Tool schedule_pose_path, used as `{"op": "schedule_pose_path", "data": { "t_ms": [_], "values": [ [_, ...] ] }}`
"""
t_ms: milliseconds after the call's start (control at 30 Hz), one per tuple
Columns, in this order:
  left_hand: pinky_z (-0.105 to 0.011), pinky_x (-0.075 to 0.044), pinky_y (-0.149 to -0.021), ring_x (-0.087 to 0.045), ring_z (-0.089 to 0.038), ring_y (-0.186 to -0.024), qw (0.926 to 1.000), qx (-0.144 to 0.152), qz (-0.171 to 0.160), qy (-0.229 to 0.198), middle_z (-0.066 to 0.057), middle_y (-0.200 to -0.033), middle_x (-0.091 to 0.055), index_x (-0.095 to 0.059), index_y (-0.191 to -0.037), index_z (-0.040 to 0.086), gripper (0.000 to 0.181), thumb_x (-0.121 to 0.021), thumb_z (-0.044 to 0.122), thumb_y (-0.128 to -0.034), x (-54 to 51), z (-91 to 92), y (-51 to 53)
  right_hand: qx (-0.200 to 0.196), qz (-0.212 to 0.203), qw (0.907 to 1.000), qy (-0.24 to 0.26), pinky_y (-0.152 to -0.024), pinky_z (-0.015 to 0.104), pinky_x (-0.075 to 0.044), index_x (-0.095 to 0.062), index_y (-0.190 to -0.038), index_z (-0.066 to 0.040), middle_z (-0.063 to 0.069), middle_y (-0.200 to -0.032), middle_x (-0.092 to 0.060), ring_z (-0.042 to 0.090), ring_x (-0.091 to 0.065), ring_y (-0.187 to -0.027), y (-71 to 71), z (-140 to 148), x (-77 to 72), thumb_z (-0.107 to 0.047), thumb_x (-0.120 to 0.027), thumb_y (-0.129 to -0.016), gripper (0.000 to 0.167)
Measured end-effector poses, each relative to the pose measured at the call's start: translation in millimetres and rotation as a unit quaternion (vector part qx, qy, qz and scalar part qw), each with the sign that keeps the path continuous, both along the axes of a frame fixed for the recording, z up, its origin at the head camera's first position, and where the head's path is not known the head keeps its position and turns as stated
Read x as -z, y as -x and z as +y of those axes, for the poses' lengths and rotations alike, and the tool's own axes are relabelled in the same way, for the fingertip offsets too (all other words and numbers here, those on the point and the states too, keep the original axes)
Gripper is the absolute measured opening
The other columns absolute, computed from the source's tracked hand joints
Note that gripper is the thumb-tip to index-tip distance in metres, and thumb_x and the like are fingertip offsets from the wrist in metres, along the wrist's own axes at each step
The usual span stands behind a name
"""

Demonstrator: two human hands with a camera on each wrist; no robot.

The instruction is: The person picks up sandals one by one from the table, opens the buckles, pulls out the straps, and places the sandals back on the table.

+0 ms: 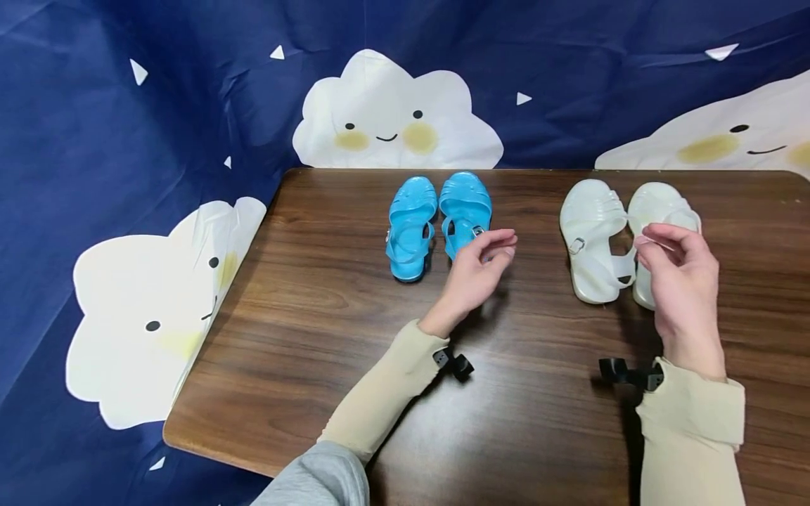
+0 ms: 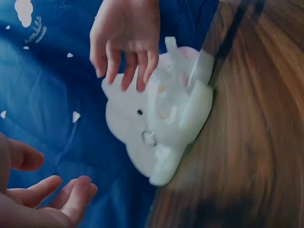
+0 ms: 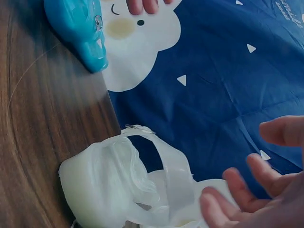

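A pair of blue sandals, the left one [image 1: 411, 204] and the right one [image 1: 465, 197], lies on the table with toes toward the back. My left hand [image 1: 471, 277] hovers over the heel end of the right blue sandal and hides part of it. Fingers and thumb are loosely bent and apart, holding nothing. Farther right lies a pair of white sandals, the left one [image 1: 588, 211] with its buckle facing out, the right one [image 1: 654, 200] partly covered by my right hand [image 1: 686, 295]. In the right wrist view, that hand's relaxed fingers [image 3: 232, 185] are spread beside a white sandal strap [image 3: 178, 175], gripping nothing.
The brown wooden table [image 1: 304, 330] has a rounded left edge. Behind and to its left hangs a dark blue cloth [image 1: 209, 84] printed with smiling white clouds. A black wrist camera [image 1: 452, 362] sticks out from the left sleeve, another [image 1: 626, 372] from the right.
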State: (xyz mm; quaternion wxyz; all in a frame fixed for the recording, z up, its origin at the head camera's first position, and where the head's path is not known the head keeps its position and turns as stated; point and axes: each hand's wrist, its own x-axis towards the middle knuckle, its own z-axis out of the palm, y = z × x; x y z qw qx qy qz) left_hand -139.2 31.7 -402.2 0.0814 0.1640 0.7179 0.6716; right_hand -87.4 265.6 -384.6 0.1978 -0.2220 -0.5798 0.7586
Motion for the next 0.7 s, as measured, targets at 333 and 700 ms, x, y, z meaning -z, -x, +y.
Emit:
{"op": "schedule_pose_path", "data": {
  "t_ms": [333,700],
  "values": [
    [-0.013,-0.049,-0.088,-0.06,-0.028,-0.119,0.9979,0.016,-0.061,-0.016,-0.02,-0.129,-0.06,-0.055,-0.129,-0.003,0.033,-0.046,0.0,-0.0979,14.6,40.7,-0.2,-0.128,-0.141,0.9608,-0.201,-0.077,0.008,-0.037,-0.041,-0.135,-0.012,-0.008,-0.124,-0.043,0.001,-0.04,-0.102,-1.7,4.6,10.3,-0.025,-0.059,-0.095,0.046],
    [-0.016,-0.048,-0.091,-0.056,-0.019,-0.124,0.9877,0.047,-0.149,-0.007,-0.015,-0.144,-0.048,-0.046,-0.141,0.004,0.043,-0.051,0.012,-0.0995,29.5,64.9,-0.5,-0.146,-0.194,0.9555,-0.168,-0.113,0.032,-0.026,-0.008,-0.153,-0.007,0.021,-0.159,-0.007,0.026,-0.023,-0.141,6.7,1.9,14.7,-0.034,-0.053,-0.097,0.077]
  ]
}}
